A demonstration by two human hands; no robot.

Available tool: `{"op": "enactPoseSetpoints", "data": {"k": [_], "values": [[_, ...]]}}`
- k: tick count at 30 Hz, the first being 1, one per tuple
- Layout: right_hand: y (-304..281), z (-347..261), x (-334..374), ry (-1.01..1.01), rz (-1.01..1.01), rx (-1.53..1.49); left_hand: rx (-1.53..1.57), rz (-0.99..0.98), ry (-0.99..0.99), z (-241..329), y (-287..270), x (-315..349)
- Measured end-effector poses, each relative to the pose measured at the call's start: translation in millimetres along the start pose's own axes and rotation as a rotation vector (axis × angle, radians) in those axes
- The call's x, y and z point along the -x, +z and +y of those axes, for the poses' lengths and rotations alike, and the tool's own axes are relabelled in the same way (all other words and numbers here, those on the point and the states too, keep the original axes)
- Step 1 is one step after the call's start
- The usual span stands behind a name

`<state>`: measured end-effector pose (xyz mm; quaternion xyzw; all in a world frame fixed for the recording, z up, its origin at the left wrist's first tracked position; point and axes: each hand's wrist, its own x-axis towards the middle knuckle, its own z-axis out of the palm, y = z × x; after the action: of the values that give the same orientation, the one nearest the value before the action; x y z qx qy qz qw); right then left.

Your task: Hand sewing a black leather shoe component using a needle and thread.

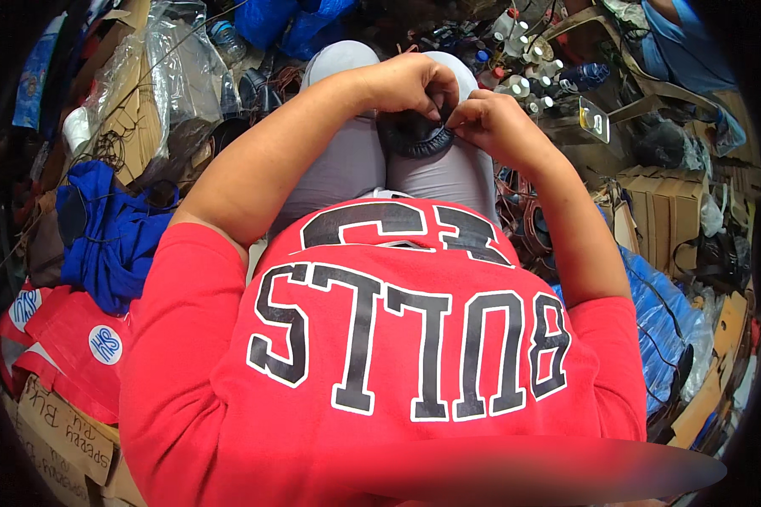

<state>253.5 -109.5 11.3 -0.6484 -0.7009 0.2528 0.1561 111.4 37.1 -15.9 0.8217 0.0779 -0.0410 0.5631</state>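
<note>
A black, rounded, leather-like piece with a gathered rim [421, 145] rests on my thighs, near the knees of my grey trousers [330, 169]. My left hand [412, 84] comes over it from above, its fingers curled down and closed at the piece's far edge. At the right rim, my right hand [488, 122] has its thumb and fingertips pinched together, close to the left fingertips. Anything small between those right fingertips is too fine to make out. Part of the black piece is hidden behind my left fingers.
Several white-capped bottles [528, 63] stand beyond my right knee. Cardboard [663, 207] and blue plastic sheeting [651, 321] lie at my right. To my left are clear plastic wrap [182, 72], a blue cloth [110, 232] and a red bag [80, 342]. Thin cords trail through the clutter.
</note>
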Motion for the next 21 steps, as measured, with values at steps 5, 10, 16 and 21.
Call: {"op": "enactPoseSetpoints", "data": {"k": [5,10,16,21], "values": [[-16.9,15.8,2.0,-0.006,-0.057,-0.148,0.109,0.145,0.093,-15.6,4.6,0.8],[1.8,15.1,-4.5,0.124,-0.090,-0.337,0.078,0.184,0.037,-18.0,6.7,1.7],[-8.2,51.8,20.1,0.339,-0.090,-1.041,-0.324,0.561,0.047,8.2,29.6,66.6],[14.6,28.2,29.8,0.058,0.049,-0.446,-0.572,0.592,-0.172,7.3,8.3,122.0]]}}
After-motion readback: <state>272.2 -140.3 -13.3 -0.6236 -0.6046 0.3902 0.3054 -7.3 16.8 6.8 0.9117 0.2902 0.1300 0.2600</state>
